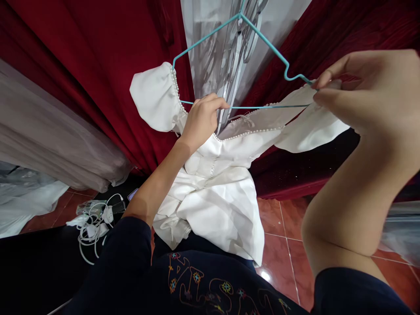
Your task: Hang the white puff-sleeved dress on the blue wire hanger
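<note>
A white dress (223, 201) with pearl-trimmed neckline hangs from a light blue wire hanger (210, 34). One puffed sleeve is over the hanger's left end, the other droops near its right end. My left hand (204, 117) is closed around the hanger's bottom bar, left of the middle, just above the neckline. At the right end of the hanger, my right hand (364, 87) pinches the edge of the dress's strap against the hanger's tip; its fingertips are pressed together there.
Dark red curtains (98, 61) hang behind, with a pale panel and metal scrollwork (236, 57) between them. Sheer fabric (49, 127) is at the left. White cables (93, 229) lie on a black surface (39, 267) at lower left. The floor has red tiles (275, 253).
</note>
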Tool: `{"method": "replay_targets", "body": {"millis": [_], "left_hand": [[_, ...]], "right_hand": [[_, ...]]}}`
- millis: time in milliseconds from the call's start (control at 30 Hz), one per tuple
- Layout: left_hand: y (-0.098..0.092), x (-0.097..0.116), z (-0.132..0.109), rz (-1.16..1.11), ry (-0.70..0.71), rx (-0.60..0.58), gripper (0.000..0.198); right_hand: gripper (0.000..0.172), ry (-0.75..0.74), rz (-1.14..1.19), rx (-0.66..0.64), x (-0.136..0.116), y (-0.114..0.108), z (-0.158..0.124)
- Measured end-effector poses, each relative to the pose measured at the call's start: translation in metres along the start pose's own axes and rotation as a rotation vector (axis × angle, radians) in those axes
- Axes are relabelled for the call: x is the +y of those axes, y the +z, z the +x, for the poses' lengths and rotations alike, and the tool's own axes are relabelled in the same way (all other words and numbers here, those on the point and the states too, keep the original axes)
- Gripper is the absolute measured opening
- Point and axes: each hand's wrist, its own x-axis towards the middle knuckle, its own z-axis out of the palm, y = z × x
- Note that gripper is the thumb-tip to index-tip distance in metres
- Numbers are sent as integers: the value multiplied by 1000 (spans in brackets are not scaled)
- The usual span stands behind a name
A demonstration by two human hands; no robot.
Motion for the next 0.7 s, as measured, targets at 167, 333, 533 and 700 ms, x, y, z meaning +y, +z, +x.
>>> {"method": "replay_targets", "body": {"millis": [167,333,533,700], "left_hand": [[-1,3,0,-45,37,-43,45],[-2,0,-4,58,18,-26,42],[-1,-1,-7,67,33,-47,42],[6,5,-13,23,72,-48,40]], "right_hand": [[29,-293,304,217,2,36,39],[24,-185,274,312,-4,67,52],[22,-613,277,314,-4,102,-7],[35,-575,-22,35,21,158,-35]]}}
